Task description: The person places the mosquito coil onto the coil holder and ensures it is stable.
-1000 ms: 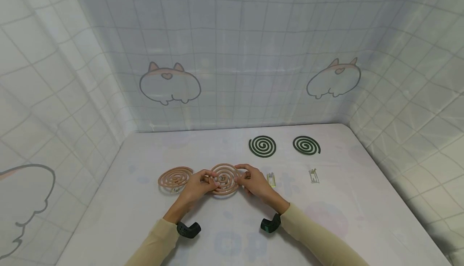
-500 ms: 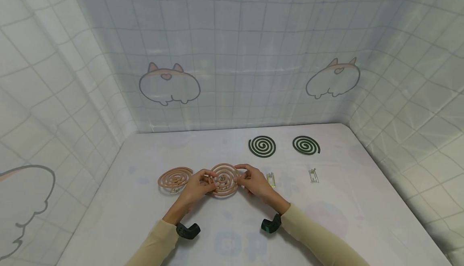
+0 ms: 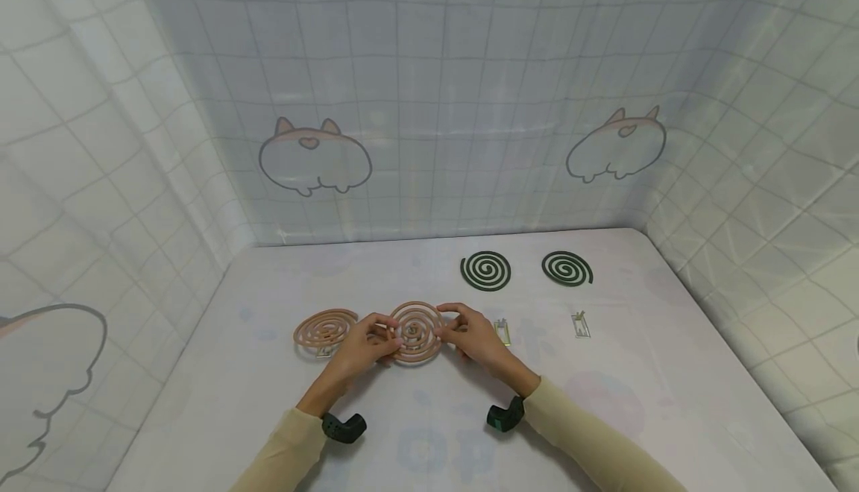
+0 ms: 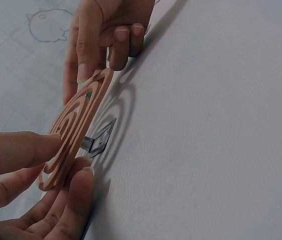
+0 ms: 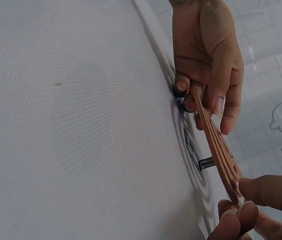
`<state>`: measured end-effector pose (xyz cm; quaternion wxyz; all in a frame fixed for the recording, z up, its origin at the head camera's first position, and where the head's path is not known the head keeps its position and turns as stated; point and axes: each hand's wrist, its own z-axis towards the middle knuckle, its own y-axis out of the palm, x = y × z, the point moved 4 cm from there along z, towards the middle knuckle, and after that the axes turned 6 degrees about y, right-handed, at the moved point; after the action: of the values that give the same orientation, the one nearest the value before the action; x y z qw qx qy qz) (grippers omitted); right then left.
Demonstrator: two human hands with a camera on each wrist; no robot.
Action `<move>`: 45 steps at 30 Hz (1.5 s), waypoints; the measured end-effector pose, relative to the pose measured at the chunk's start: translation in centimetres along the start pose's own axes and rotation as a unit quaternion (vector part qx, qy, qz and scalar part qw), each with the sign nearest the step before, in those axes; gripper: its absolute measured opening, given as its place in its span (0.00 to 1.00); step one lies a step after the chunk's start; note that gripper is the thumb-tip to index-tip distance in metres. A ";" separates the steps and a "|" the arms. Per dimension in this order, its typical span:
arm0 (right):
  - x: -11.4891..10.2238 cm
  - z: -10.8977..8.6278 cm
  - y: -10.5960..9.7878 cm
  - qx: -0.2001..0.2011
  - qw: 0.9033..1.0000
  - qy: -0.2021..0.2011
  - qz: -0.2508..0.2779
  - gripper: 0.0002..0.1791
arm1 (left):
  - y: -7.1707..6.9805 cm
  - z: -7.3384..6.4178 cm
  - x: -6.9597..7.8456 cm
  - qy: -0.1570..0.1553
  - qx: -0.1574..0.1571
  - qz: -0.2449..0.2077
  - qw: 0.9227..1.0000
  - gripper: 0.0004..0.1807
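A brown mosquito coil (image 3: 415,360) sits level, a little above the table, between both hands in the head view. My left hand (image 3: 359,347) pinches its left edge, thumb on top and fingers below. On the opposite edge, my right hand (image 3: 473,335) holds the coil between thumb and fingers. Beneath the coil, a small metal stand (image 4: 101,140) lies on the table in the left wrist view. Its upright tab (image 5: 207,162) reaches the underside of the coil in the right wrist view. The exact fit at the coil's centre is hard to make out.
Left of my hands, another brown coil (image 3: 325,328) rests tilted on its own stand (image 3: 323,352). Two dark green coils (image 3: 486,270) lie flat at the back right. Nearer, two bare metal stands (image 3: 502,332) lie on the white table (image 3: 429,417).
Both hands keep their hold on the brown coil, with only slight shifts of the fingers and wrists. Everything else on the table stays where it was.
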<state>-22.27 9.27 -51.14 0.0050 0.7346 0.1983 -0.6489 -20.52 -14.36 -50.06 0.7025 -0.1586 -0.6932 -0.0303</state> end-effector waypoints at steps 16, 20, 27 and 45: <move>0.1 -0.9 -0.6 0.012 1.000 0.008 -0.012 0.24 | -0.5 -0.8 0.4 0.006 -0.015 0.012 1.000 0.19; 0.1 -1.2 -0.8 0.010 1.000 0.004 -0.004 0.25 | -0.6 -1.0 0.6 0.008 -0.016 0.005 1.000 0.18; -0.2 -1.6 -1.2 0.003 1.000 -0.010 -0.001 0.26 | -0.8 -1.3 0.9 0.009 -0.017 -0.005 1.000 0.19; -2.8 -2.8 -2.3 0.014 1.000 -0.016 0.007 0.24 | -0.4 -0.3 3.7 0.041 -0.001 0.044 0.998 0.17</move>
<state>-20.49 11.37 -47.45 0.0027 0.7253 0.1842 -0.6633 -20.21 -14.18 -46.34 0.7307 -0.1883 -0.6562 -0.0062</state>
